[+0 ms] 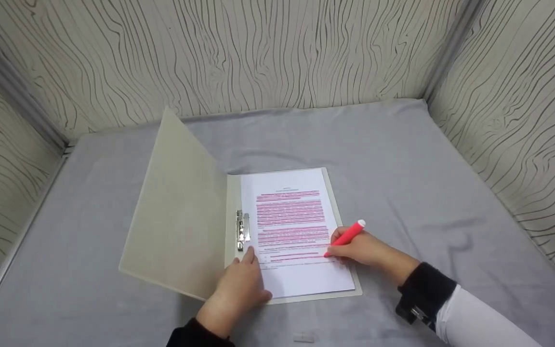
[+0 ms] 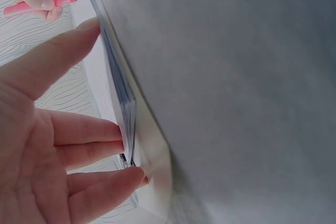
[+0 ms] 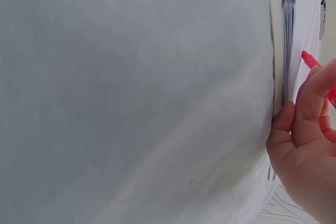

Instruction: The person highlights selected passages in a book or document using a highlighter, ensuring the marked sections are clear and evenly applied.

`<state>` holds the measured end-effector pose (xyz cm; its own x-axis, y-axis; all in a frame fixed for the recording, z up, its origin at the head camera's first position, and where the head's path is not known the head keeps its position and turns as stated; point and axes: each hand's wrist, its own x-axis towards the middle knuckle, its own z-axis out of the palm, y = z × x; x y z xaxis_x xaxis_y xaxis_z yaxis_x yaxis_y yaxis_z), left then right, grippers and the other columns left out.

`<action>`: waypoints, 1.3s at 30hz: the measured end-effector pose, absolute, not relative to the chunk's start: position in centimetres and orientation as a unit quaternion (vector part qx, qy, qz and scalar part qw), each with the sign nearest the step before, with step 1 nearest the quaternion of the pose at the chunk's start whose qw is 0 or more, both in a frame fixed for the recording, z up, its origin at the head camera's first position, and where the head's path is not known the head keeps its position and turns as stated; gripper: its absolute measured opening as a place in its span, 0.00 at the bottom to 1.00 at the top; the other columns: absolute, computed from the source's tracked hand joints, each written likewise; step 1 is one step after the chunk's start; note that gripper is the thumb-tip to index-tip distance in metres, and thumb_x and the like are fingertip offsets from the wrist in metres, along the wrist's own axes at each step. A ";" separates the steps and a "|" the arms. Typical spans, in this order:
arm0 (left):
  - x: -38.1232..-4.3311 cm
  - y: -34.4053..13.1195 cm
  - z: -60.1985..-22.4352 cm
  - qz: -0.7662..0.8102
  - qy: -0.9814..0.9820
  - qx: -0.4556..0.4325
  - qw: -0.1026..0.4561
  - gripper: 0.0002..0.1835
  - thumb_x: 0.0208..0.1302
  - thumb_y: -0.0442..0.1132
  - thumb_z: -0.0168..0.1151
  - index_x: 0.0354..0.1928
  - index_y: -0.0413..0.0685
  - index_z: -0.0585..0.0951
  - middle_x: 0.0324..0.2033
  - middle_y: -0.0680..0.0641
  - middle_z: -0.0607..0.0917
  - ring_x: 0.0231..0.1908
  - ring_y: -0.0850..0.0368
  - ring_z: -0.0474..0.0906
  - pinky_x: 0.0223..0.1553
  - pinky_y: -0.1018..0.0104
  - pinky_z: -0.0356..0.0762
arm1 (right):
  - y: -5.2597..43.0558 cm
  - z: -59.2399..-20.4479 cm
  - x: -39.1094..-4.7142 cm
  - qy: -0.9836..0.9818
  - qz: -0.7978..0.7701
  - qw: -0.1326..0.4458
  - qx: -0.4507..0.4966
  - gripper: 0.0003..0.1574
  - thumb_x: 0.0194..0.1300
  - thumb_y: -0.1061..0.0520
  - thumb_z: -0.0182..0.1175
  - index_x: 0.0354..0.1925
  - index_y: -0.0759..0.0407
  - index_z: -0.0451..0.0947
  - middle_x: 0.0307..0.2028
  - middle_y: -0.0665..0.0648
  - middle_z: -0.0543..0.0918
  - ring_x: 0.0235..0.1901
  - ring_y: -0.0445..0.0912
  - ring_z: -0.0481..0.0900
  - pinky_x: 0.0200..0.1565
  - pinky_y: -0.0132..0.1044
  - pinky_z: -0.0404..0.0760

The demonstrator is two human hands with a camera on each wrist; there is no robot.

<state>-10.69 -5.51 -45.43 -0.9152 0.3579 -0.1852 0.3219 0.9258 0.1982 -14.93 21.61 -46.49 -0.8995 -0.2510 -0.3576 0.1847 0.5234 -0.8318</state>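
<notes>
A pinkish-red highlighter (image 1: 349, 233) with a white end is pinched in my right hand (image 1: 364, 248), its tip on a printed line of the top sheet. That sheet (image 1: 306, 279) carries several blocks of text marked in pink and lies on a stack of paper in an open cream binder (image 1: 231, 193). My left hand (image 1: 241, 282) rests on the lower left part of the pages with its fingers extended, below the metal clip (image 1: 243, 230). In the left wrist view its fingertips (image 2: 92, 24) touch the stack's edge.
The binder's cover (image 1: 176, 207) stands raised on the left. Grey cloth (image 1: 403, 159) covers the table, and wood-patterned panels (image 1: 258, 53) rise around it. A small pale piece (image 1: 303, 337) lies near the front edge.
</notes>
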 end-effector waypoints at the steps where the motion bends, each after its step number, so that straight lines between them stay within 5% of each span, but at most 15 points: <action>1: -10.7 -5.5 -45.4 0.084 0.975 0.173 0.112 0.45 0.42 0.53 0.72 0.55 0.22 0.71 0.60 0.33 0.70 0.49 0.32 0.74 0.48 0.48 0.74 | 21.6 -46.4 -14.9 0.844 -0.488 0.224 -0.018 0.11 0.58 0.55 0.64 0.31 0.60 0.73 0.20 0.53 0.75 0.20 0.45 0.73 0.25 0.31 0.71; 39: -10.7 -5.5 -45.3 0.088 0.975 0.167 0.112 0.44 0.42 0.53 0.74 0.54 0.24 0.73 0.59 0.34 0.72 0.49 0.33 0.75 0.46 0.47 0.75 | 21.7 -46.3 -14.9 0.858 -0.461 0.227 -0.006 0.04 0.56 0.60 0.57 0.30 0.58 0.71 0.16 0.53 0.73 0.17 0.44 0.69 0.22 0.29 0.64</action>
<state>-10.72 -5.47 -45.30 -0.9187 0.3466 -0.1896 0.3068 0.9282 0.2103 -14.94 21.67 -46.33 -0.8973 -0.2200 -0.3828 0.1977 0.5749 -0.7939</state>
